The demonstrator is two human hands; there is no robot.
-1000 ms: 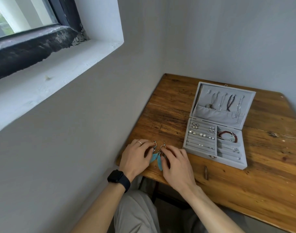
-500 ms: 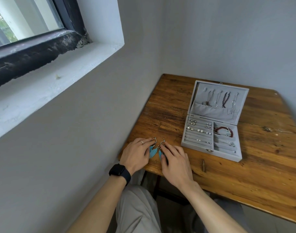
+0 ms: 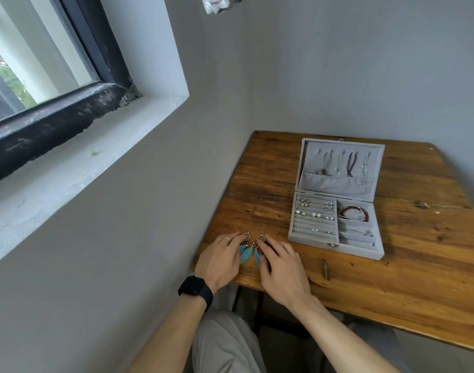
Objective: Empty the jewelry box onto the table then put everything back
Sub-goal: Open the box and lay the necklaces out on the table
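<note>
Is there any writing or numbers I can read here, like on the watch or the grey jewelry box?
No text can be read anywhere.
Watch: screen dark, nothing shown.
Jewelry box: plain grey, no label; only a small metal clasp.
Cloth at the top edge: dark marks, too blurred to read as letters.

The left forearm [image 3: 174, 332] and right forearm [image 3: 338, 337] are angled inward. The left grip [image 3: 219, 261] and right grip [image 3: 281, 267] are laid palm-down side by side, fingers stretched nearly straight.
</note>
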